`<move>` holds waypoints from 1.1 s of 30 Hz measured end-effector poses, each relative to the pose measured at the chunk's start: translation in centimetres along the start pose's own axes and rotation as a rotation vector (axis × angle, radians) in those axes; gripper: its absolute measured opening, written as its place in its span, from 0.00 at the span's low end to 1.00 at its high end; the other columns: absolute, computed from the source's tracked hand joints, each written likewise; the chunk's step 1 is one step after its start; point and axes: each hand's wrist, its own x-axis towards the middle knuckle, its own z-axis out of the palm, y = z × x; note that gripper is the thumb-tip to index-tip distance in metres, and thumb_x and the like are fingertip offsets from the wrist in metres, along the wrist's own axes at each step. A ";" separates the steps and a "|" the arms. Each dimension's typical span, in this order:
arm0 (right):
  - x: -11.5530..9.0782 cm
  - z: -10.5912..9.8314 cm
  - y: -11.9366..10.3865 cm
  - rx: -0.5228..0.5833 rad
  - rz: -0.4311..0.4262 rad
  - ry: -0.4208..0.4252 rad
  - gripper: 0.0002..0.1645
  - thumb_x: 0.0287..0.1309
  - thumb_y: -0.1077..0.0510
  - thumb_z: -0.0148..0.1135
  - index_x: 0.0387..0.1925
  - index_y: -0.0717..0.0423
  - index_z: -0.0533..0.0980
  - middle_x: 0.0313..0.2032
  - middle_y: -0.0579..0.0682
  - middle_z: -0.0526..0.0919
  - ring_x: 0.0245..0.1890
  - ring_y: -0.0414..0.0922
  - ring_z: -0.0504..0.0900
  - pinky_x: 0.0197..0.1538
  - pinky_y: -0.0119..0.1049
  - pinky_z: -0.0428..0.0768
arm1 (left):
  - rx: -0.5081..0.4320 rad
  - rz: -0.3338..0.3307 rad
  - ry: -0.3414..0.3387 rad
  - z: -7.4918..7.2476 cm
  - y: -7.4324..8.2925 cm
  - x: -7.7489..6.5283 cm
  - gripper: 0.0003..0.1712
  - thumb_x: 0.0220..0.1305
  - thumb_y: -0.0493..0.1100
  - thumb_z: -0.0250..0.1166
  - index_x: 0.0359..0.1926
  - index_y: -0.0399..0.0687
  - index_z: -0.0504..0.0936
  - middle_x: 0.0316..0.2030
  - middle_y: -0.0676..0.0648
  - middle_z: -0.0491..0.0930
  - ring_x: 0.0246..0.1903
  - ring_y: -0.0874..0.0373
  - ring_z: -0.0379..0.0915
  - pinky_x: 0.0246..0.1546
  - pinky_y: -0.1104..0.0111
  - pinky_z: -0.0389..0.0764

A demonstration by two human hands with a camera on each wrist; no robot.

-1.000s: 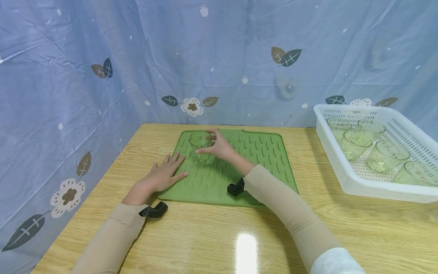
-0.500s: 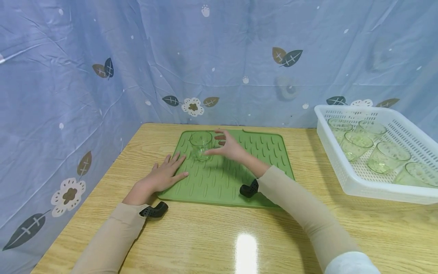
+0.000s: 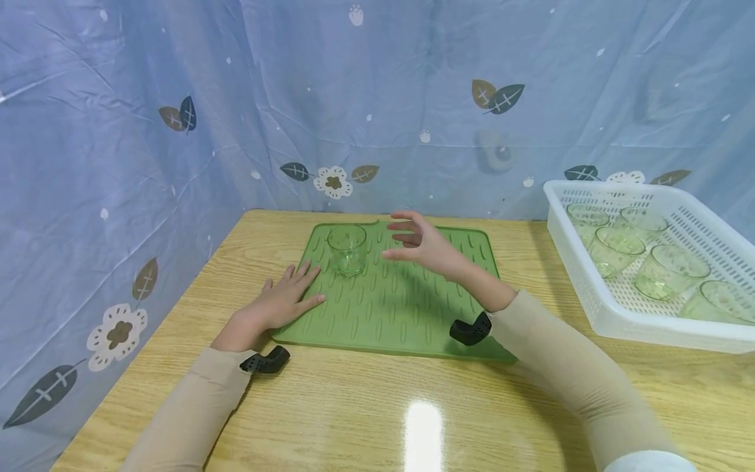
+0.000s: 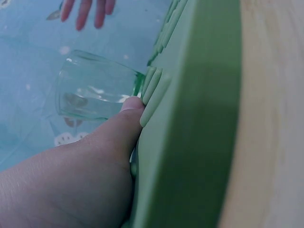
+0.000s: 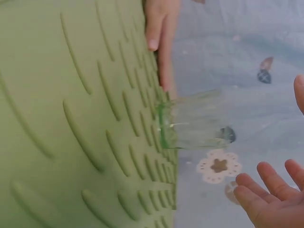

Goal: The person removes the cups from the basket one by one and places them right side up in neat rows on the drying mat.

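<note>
The glass (image 3: pixel 348 251) stands upright near the far left corner of the green mat (image 3: pixel 377 314); the right hand (image 3: pixel 427 248), round it a second ago, has drawn off to the right and is now empty, thumb and loosely bent fingers wide apart above the mat. The left hand (image 3: pixel 283 301) lies spread on the mat's left edge, gripping nothing, so this glass looks placed, with five others (image 3: pixel 616 250) in the white basket (image 3: pixel 666 331) at the table's (image 3: pixel 336 400) right side.
</note>
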 end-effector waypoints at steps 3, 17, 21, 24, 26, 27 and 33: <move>-1.0 -0.7 -0.6 -0.008 -0.029 0.001 0.46 0.65 0.65 0.69 0.78 0.57 0.56 0.74 0.61 0.64 0.74 0.59 0.63 0.73 0.51 0.64 | -0.001 -0.002 0.002 -0.2 0.0 0.0 0.46 0.79 0.65 0.49 0.83 0.47 0.45 0.81 0.37 0.38 0.78 0.33 0.28 0.66 0.25 0.36; -6.1 -3.6 -1.5 -0.098 -0.134 0.016 0.42 0.66 0.68 0.67 0.75 0.62 0.59 0.71 0.63 0.67 0.72 0.60 0.66 0.73 0.53 0.64 | 0.005 0.002 0.004 -0.1 0.2 -0.1 0.46 0.79 0.65 0.49 0.83 0.45 0.46 0.80 0.36 0.39 0.77 0.32 0.29 0.65 0.24 0.37; -7.4 -4.5 -1.8 -0.130 -0.166 0.017 0.40 0.67 0.68 0.65 0.74 0.64 0.59 0.71 0.66 0.65 0.71 0.62 0.65 0.73 0.48 0.65 | -0.002 0.004 0.006 -0.1 0.3 -0.1 0.46 0.79 0.64 0.49 0.83 0.45 0.46 0.80 0.36 0.39 0.77 0.32 0.29 0.65 0.24 0.37; -8.4 -5.3 -1.9 -0.169 -0.187 0.018 0.38 0.68 0.69 0.64 0.74 0.65 0.59 0.71 0.65 0.66 0.71 0.62 0.66 0.70 0.37 0.68 | -0.006 0.004 0.006 -0.2 0.4 -0.1 0.45 0.79 0.64 0.49 0.83 0.45 0.46 0.80 0.36 0.39 0.77 0.32 0.29 0.65 0.24 0.36; -9.1 -5.7 -1.9 -0.195 -0.196 0.019 0.36 0.68 0.69 0.62 0.73 0.65 0.60 0.71 0.64 0.67 0.71 0.62 0.66 0.68 0.32 0.70 | -0.008 0.002 0.004 -0.1 0.4 -0.1 0.46 0.79 0.64 0.49 0.83 0.45 0.46 0.81 0.36 0.38 0.78 0.32 0.29 0.65 0.25 0.36; -9.4 -5.9 -1.9 -0.205 -0.202 0.021 0.35 0.69 0.70 0.62 0.73 0.65 0.61 0.71 0.63 0.67 0.70 0.60 0.67 0.67 0.29 0.70 | -0.008 0.002 0.003 -0.1 0.3 -0.1 0.46 0.79 0.64 0.49 0.83 0.46 0.46 0.81 0.36 0.38 0.78 0.32 0.29 0.65 0.25 0.36; -11.5 -7.1 -1.3 -0.275 -0.250 0.027 0.32 0.70 0.71 0.59 0.72 0.67 0.63 0.70 0.59 0.70 0.67 0.39 0.72 0.66 0.25 0.68 | -0.002 0.002 0.003 0.0 0.2 0.1 0.46 0.79 0.66 0.48 0.83 0.46 0.45 0.81 0.37 0.38 0.78 0.33 0.29 0.65 0.25 0.36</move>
